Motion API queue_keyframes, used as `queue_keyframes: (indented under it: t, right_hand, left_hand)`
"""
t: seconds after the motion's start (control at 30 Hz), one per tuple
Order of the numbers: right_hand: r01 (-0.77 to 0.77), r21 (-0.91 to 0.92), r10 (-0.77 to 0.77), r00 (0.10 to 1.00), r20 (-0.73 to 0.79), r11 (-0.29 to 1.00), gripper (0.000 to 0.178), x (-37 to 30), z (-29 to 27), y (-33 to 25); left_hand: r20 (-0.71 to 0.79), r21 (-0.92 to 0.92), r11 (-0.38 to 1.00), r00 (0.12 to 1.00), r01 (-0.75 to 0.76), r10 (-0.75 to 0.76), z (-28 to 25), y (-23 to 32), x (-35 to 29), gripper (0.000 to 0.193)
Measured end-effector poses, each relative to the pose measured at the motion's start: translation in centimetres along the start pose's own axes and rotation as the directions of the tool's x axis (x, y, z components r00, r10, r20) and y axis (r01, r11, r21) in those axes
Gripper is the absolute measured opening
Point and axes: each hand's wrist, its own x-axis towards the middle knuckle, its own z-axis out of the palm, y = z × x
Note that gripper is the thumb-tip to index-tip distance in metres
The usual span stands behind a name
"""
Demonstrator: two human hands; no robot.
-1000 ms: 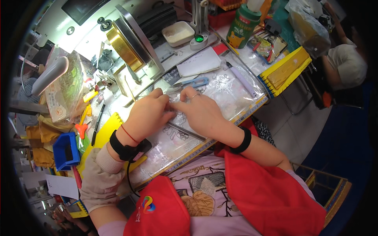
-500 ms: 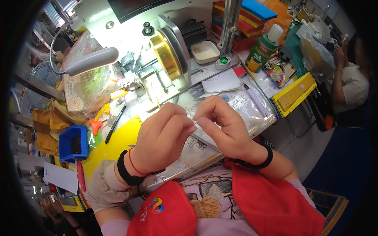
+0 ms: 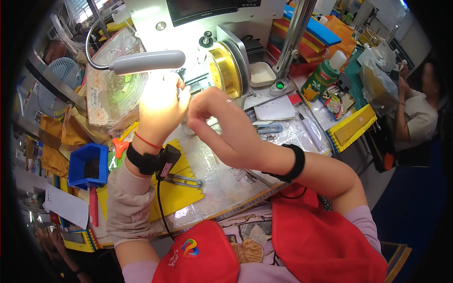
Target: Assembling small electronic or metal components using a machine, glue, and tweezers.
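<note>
- Left hand (image 3: 163,104) under the lamp (image 3: 148,61), right hand (image 3: 222,125) beside it, fingers bent; cannot tell what they hold.
- Gold spool (image 3: 231,70) just beyond the right hand.
- Blue bin (image 3: 78,160) far left; green bottle (image 3: 321,80) far right.
- Bench (image 3: 222,186) surface shows between yellow mat (image 3: 174,200) and right forearm, down to its front edge.

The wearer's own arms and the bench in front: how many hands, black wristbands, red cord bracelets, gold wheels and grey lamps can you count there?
Hands, left hand and right hand: 2
Black wristbands: 2
Red cord bracelet: 1
Gold wheel: 1
Grey lamp: 1
Total: 7
</note>
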Motion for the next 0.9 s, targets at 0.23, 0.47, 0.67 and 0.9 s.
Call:
queue_keyframes:
  t: [0.23,0.47,0.67,0.9]
  right_hand:
    - [-0.366,0.223,0.407,0.896,-0.177,0.904,0.014,2.5,4.5,7.9]
    - [-0.409,0.472,0.518,0.847,-0.122,0.781,0.011,2.3,4.5,9.2]
    - [-0.378,0.514,0.491,0.866,-0.098,0.77,0.008,2.4,4.3,9.7]
    - [-0.413,0.404,0.48,0.874,-0.077,0.816,0.012,2.6,4.0,9.8]
  left_hand:
    - [0.039,0.033,0.995,0.995,0.093,-0.094,-2.3,-4.2,-2.1,0.012]
    - [0.161,0.074,0.947,0.934,0.312,-0.32,-5.0,-2.2,-5.0,0.028]
    - [0.23,0.034,0.937,0.909,0.349,-0.347,-4.6,-1.6,-5.7,0.033]
    - [0.316,0.202,0.924,0.871,0.324,-0.375,-2.7,-0.8,-7.0,0.036]
